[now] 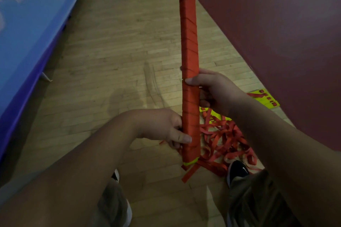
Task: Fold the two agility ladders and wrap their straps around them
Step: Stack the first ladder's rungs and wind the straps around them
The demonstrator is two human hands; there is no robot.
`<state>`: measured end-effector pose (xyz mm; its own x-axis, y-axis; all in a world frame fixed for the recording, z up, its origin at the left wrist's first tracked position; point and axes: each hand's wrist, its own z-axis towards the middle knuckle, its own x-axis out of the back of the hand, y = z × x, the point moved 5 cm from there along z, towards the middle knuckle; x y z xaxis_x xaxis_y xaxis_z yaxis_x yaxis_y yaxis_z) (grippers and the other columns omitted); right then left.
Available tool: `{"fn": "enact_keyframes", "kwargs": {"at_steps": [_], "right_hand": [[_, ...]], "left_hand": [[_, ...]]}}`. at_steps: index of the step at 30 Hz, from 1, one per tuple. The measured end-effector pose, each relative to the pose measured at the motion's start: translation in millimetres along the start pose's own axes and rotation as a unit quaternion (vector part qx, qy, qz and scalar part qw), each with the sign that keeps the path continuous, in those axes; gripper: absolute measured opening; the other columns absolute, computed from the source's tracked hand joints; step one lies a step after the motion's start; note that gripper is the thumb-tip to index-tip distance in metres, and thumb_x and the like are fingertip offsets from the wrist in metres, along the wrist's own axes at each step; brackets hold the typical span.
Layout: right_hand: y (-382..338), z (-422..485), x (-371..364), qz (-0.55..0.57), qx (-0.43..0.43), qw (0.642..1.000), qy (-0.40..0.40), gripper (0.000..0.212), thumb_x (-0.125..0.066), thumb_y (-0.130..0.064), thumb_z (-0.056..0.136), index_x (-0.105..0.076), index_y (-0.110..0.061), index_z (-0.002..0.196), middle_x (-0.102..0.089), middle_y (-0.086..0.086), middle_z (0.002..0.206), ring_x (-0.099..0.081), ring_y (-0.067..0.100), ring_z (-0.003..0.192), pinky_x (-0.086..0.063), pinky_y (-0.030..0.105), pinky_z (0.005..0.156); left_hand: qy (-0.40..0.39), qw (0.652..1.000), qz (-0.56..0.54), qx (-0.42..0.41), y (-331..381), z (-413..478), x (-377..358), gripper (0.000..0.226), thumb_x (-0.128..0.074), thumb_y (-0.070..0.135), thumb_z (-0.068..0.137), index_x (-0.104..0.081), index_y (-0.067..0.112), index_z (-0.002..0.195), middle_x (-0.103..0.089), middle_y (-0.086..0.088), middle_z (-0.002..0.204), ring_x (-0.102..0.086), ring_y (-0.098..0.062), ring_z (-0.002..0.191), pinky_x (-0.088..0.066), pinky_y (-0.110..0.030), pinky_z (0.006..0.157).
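Evidently both hands, left (167,127) and right (212,91), grip the long red strap-wrapped ladder bundle (189,61) upright, keeping its wrap tight.

White swoosh logo on black shoe (238,171), cut-off unreadable lettering on blue banner (27,14)

We stand in a sports hall: a pale hardwood strip floor (114,46) with a dark red painted zone (276,33) (court marking, by its curved edge) and a blue padded mat (27,29) alongside.
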<state>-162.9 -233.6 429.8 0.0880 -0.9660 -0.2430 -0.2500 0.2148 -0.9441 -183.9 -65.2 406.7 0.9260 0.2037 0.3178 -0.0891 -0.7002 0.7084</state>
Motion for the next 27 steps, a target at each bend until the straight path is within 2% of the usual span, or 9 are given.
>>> {"fn": "enact_keyframes", "kwargs": {"at_steps": [2, 4, 6, 9, 13, 17, 21, 24, 27], "right_hand": [[-2, -3, -3, -0.007, 0.005, 1.000, -0.010, 0.031, -0.069, -0.007, 0.097, -0.064, 0.005, 0.125, -0.051, -0.004, 0.066, -0.037, 0.011, 0.047, -0.031, 0.025, 0.040], [0, -4, -4, -0.007, 0.014, 1.000, -0.012, 0.017, -0.070, -0.006, 0.096, -0.067, -0.010, 0.113, -0.053, -0.004, 0.067, -0.039, 0.011, 0.048, -0.032, 0.025, 0.040], [3, -2, -3, -0.004, 0.012, 1.000, 0.005, 0.021, -0.073, -0.005, 0.095, -0.069, -0.016, 0.113, -0.056, -0.004, 0.068, -0.041, 0.011, 0.048, -0.032, 0.025, 0.040], [8, 2, 3, 0.002, 0.009, 0.999, 0.049, 0.040, -0.078, -0.005, 0.092, -0.069, -0.010, 0.130, -0.058, 0.005, 0.078, -0.041, 0.015, 0.052, -0.031, 0.027, 0.041], [14, 5, 10, -0.051, 0.016, 0.993, 0.109, 0.043, -0.085, -0.011, 0.088, -0.067, -0.013, 0.127, -0.063, 0.012, 0.087, -0.051, 0.017, 0.055, -0.034, 0.031, 0.048], [26, 9, 12, -0.082, -0.005, 0.987, 0.141, 0.039, -0.086, -0.019, 0.087, -0.065, -0.024, 0.120, -0.072, 0.005, 0.083, -0.057, 0.014, 0.056, -0.040, 0.028, 0.047], [32, 11, 12, -0.098, -0.007, 0.984, 0.149, 0.049, -0.088, -0.030, 0.080, -0.061, -0.029, 0.120, -0.084, 0.010, 0.111, -0.065, 0.019, 0.070, -0.044, 0.026, 0.047], [30, 10, 14, -0.136, 0.007, 0.975, 0.176, 0.044, -0.088, -0.028, 0.090, -0.059, -0.029, 0.124, -0.082, 0.007, 0.103, -0.065, 0.011, 0.060, -0.047, 0.025, 0.047], [32, 10, 11, -0.174, 0.015, 0.967, 0.184, 0.039, -0.084, -0.032, 0.097, -0.058, -0.030, 0.126, -0.075, 0.003, 0.095, -0.066, 0.010, 0.063, -0.050, 0.027, 0.051]], "left_hand": [[0.001, 1.000, 0.001, 0.002, 0, -1, 2, 0.018, -0.077, 0.028, 0.102, -0.079, 0.013, 0.112, -0.081, -0.009, 0.101, -0.077, -0.016, 0.092, -0.065, -0.029, 0.089], [0.004, 1.000, -0.009, 0.006, -1, -2, 6, 0.009, -0.080, 0.027, 0.099, -0.080, 0.018, 0.103, -0.080, -0.003, 0.090, -0.076, -0.013, 0.084, -0.063, -0.028, 0.083], [0.016, 1.000, 0.000, 0.016, -4, -3, 10, 0.018, -0.083, 0.029, 0.097, -0.081, 0.014, 0.107, -0.081, -0.007, 0.095, -0.074, -0.015, 0.080, -0.061, -0.027, 0.079], [0.048, 0.998, 0.020, 0.035, -9, -1, 16, 0.025, -0.087, 0.035, 0.093, -0.082, 0.012, 0.102, -0.081, -0.016, 0.101, -0.070, -0.014, 0.074, -0.060, -0.027, 0.073], [0.101, 0.987, 0.106, 0.062, -9, 1, 22, 0.032, -0.090, 0.056, 0.082, -0.082, 0.025, 0.084, -0.080, -0.003, 0.082, -0.065, -0.007, 0.064, -0.053, -0.028, 0.062], [0.101, 0.985, 0.114, 0.080, -10, 2, 18, 0.036, -0.088, 0.057, 0.085, -0.082, 0.021, 0.089, -0.078, 0.000, 0.075, -0.068, -0.009, 0.066, -0.055, -0.030, 0.066], [0.124, 0.978, 0.127, 0.107, -7, -2, 14, 0.063, -0.075, 0.076, 0.085, -0.082, 0.015, 0.093, -0.082, -0.004, 0.082, -0.076, -0.016, 0.077, -0.059, -0.033, 0.073], [0.172, 0.966, 0.146, 0.127, -2, 2, 5, 0.076, -0.068, 0.087, 0.081, -0.082, 0.013, 0.090, -0.081, -0.007, 0.082, -0.078, -0.022, 0.083, -0.061, -0.037, 0.079], [0.213, 0.959, 0.140, 0.121, 2, 9, -6, 0.060, -0.074, 0.080, 0.082, -0.076, 0.020, 0.082, -0.077, -0.003, 0.084, -0.073, -0.019, 0.080, -0.054, -0.033, 0.067]]}}
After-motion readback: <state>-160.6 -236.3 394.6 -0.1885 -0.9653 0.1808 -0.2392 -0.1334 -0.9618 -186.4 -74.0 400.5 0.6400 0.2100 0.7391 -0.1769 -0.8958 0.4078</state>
